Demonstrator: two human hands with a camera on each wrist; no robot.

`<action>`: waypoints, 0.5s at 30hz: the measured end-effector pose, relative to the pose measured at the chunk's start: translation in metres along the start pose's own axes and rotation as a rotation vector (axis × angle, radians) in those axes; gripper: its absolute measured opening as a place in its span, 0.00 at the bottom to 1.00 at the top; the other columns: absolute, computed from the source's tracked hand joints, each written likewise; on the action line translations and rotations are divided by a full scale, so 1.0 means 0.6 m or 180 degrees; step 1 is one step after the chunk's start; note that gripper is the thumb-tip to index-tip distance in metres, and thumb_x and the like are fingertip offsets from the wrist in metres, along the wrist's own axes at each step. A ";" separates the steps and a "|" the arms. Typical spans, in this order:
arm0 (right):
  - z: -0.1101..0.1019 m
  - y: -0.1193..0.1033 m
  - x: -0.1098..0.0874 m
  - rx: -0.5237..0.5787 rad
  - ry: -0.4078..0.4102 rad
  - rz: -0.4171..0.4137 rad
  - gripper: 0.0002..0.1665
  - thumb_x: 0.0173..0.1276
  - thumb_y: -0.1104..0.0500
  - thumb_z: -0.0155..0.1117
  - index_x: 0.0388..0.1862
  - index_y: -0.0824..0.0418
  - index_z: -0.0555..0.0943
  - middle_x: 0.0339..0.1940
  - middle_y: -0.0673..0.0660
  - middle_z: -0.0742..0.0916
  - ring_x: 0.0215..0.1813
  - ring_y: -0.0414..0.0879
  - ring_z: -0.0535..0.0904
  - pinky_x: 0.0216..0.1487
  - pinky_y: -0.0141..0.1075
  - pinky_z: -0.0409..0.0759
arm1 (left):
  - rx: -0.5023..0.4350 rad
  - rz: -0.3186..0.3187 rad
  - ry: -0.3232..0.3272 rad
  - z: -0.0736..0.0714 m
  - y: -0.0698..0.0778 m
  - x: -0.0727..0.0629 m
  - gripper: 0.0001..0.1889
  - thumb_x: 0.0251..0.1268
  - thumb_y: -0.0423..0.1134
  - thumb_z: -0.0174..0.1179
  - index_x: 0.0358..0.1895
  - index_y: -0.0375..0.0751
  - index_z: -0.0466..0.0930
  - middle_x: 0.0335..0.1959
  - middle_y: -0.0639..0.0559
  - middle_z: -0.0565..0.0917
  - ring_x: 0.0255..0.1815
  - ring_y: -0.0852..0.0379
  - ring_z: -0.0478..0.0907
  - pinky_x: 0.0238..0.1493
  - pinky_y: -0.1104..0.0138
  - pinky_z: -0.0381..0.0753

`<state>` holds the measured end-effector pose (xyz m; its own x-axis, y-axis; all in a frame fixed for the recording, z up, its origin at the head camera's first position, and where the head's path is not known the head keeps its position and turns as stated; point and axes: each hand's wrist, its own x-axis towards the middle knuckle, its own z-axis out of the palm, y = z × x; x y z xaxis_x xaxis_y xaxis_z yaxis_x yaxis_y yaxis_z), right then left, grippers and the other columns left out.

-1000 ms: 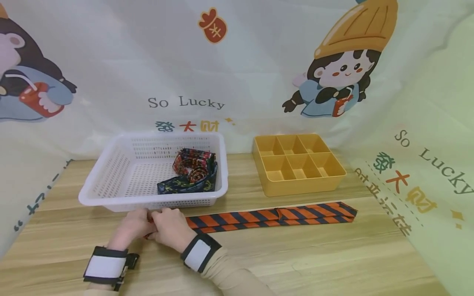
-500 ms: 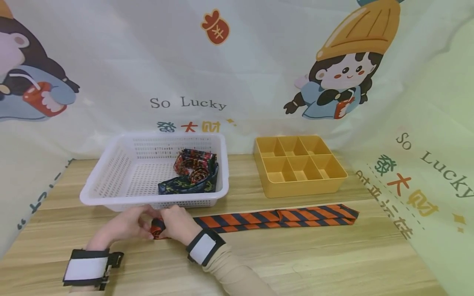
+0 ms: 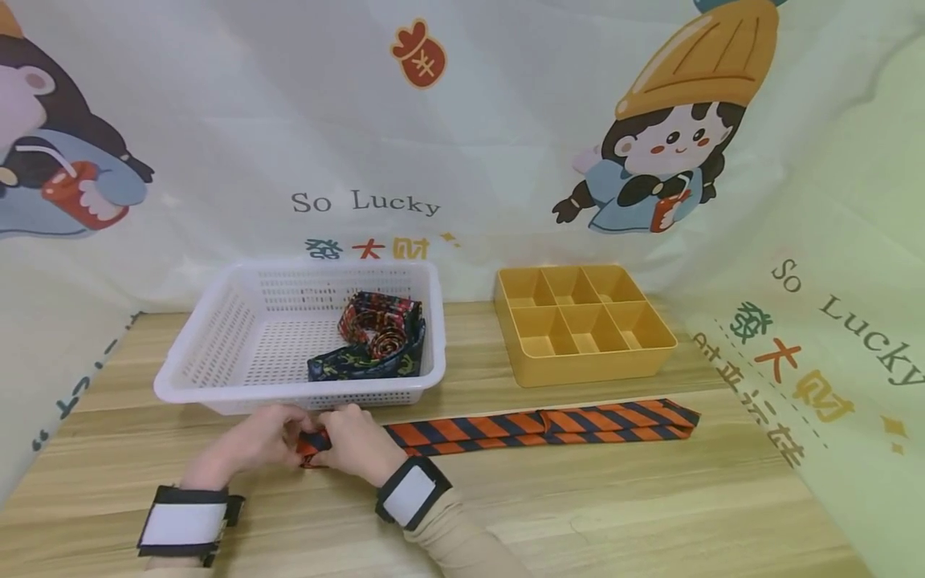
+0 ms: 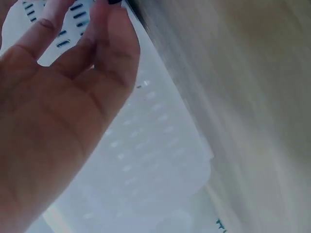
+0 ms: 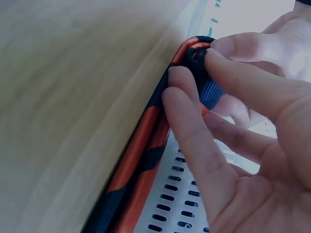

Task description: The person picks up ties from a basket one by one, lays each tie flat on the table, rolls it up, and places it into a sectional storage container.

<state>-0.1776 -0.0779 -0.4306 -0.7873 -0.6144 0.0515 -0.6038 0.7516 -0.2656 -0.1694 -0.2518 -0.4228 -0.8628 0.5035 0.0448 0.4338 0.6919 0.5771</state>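
An orange and navy striped necktie (image 3: pixel 506 427) lies stretched across the table, its left end wound into a small roll (image 5: pixel 201 53). My left hand (image 3: pixel 249 445) pinches the outer side of that roll. From the right, my right hand (image 3: pixel 361 445) holds the roll too, thumb on top and fingers along the strip, as the right wrist view shows. In the left wrist view, my left hand (image 4: pixel 63 102) has curled fingers; most of the roll is out of that frame. The tie's pointed wide end (image 3: pixel 679 419) lies flat at the right.
Just behind my hands stands a white perforated basket (image 3: pixel 205 345) with dark patterned ties (image 3: pixel 368 360) and a rolled red patterned tie (image 3: pixel 388 340) inside. A yellow six-compartment box (image 3: pixel 588 369) stands at back right. A printed cloth (image 3: pixel 491 160) hangs behind the table.
My left hand shifted left, then slightly back right, staying at the roll, which shows more between the hands. The right hand moved slightly right. The far part of the tie stayed put.
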 end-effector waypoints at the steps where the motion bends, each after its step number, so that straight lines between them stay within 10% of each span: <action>1: -0.001 0.000 0.000 -0.0003 -0.0015 0.0033 0.24 0.53 0.43 0.73 0.48 0.49 0.82 0.43 0.45 0.86 0.45 0.38 0.81 0.41 0.26 0.78 | 0.0095 0.0014 0.0029 0.001 0.002 0.002 0.18 0.29 0.28 0.70 0.32 0.39 0.80 0.27 0.53 0.81 0.29 0.64 0.72 0.28 0.71 0.73; 8: -0.003 0.000 -0.001 0.0001 -0.0050 0.0213 0.24 0.48 0.46 0.77 0.44 0.50 0.82 0.39 0.45 0.87 0.39 0.38 0.82 0.34 0.25 0.76 | -0.0032 -0.0091 0.0134 0.007 0.005 0.006 0.21 0.32 0.31 0.74 0.35 0.37 0.76 0.40 0.43 0.82 0.44 0.42 0.82 0.43 0.60 0.83; 15: -0.007 0.002 -0.003 -0.0072 -0.0128 0.0279 0.18 0.50 0.46 0.76 0.38 0.49 0.82 0.35 0.47 0.87 0.33 0.40 0.83 0.27 0.27 0.74 | 0.0017 -0.0015 0.0163 0.013 0.004 0.008 0.22 0.28 0.32 0.77 0.32 0.39 0.77 0.38 0.44 0.83 0.41 0.46 0.83 0.40 0.62 0.82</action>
<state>-0.1773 -0.0748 -0.4271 -0.8319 -0.5549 -0.0099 -0.5359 0.8078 -0.2456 -0.1705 -0.2439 -0.4276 -0.8770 0.4731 0.0838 0.4308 0.6971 0.5731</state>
